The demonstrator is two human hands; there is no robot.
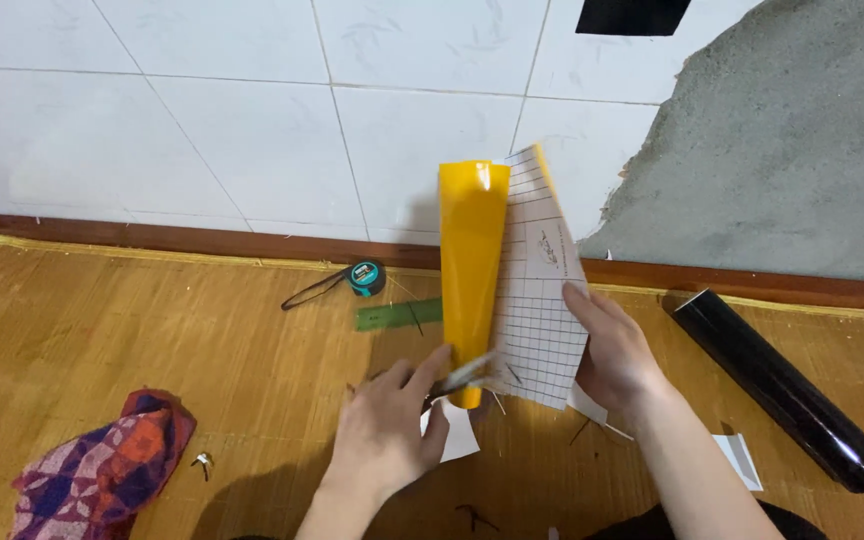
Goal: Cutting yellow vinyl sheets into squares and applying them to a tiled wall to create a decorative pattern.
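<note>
Both hands meet low in front of the yellow sheet (pixel 472 270), which stands upright over the bench (pixel 102 330) before the white tiled wall (pixel 252 110). Left hand (pixel 387 430) pinches a small metal tool (pixel 464 375) at the sheet's lower end; right hand (pixel 617 350) grips the gridded backing paper (pixel 542 300) peeled to the sheet's right. Keeping that backing taut should help it separate cleanly. Left of the sheet lie a green ruler (pixel 397 314) and tape measure (pixel 365 277); further left, a patterned cloth (pixel 102 465). Right of it rests a black roll (pixel 782 385).
</note>
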